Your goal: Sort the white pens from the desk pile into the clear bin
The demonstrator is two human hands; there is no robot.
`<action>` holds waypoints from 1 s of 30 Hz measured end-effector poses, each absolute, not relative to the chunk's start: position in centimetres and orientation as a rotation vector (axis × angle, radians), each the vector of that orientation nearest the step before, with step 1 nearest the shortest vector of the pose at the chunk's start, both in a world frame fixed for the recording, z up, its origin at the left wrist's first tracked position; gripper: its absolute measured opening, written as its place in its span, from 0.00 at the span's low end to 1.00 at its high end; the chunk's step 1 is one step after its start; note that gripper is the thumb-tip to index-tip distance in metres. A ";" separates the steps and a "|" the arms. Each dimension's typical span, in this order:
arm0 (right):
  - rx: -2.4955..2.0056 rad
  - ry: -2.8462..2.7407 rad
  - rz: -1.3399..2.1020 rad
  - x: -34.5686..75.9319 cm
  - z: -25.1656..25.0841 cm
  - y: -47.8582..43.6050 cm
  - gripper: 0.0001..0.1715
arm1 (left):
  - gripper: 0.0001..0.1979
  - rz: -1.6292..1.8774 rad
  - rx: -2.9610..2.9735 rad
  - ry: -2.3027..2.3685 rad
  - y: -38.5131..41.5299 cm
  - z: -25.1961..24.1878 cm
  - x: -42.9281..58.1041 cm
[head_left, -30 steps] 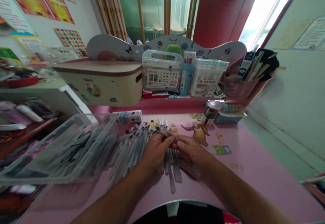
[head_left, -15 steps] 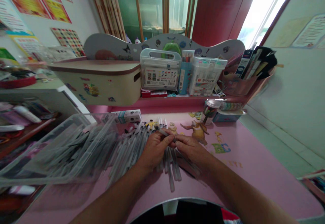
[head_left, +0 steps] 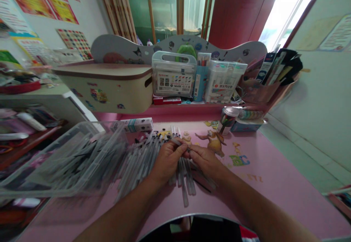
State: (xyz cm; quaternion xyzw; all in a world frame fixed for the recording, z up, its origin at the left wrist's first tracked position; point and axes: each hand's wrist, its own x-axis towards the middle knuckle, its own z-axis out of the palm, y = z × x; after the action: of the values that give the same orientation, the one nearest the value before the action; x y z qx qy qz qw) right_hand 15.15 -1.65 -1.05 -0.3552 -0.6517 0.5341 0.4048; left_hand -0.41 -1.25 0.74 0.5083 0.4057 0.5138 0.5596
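Above the pink desk my left hand (head_left: 169,158) is closed around a translucent grey pen (head_left: 177,141), whose one end sticks out beyond the fingers. Meeting it fingertip to fingertip, my right hand (head_left: 206,158) pinches near the pen's other end; the exact point of contact is hidden by the fingers. Several similar clear pens (head_left: 187,187) lie under the hands. To their left is a wide row of such pens (head_left: 137,165), some with dark ends. A thin dark stick (head_left: 202,186) lies beneath my right wrist.
A clear plastic bin (head_left: 90,176) full of pens stands on the left. Behind are a small white box (head_left: 138,125), a lidded cream bin (head_left: 115,93), marker cases (head_left: 174,77) and a blue pencil tube (head_left: 199,82). At right back stands a clear jar (head_left: 227,119) with dark contents.
My hands stay together on the pen with only slight finger movement. The camera view has shifted a little.
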 end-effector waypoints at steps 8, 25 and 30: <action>-0.955 -1.654 1.319 15.0 -1.3 -1.8 0.16 | 0.08 1.230 1.261 0.987 -1.4 0.8 -0.3; -0.852 -1.202 1.884 15.3 -0.8 -2.0 0.17 | 0.12 1.125 1.153 0.871 -0.9 0.6 -0.9; -0.832 -1.333 1.764 15.4 -0.9 -1.8 0.16 | 0.13 1.150 1.151 0.866 -0.7 0.9 -0.9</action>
State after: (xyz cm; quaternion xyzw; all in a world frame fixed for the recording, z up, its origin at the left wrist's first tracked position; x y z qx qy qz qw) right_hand 15.38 -1.85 -0.86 -0.3258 -0.5221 0.6906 0.3799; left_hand -0.94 -0.72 0.88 0.4974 0.3742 0.4971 0.6045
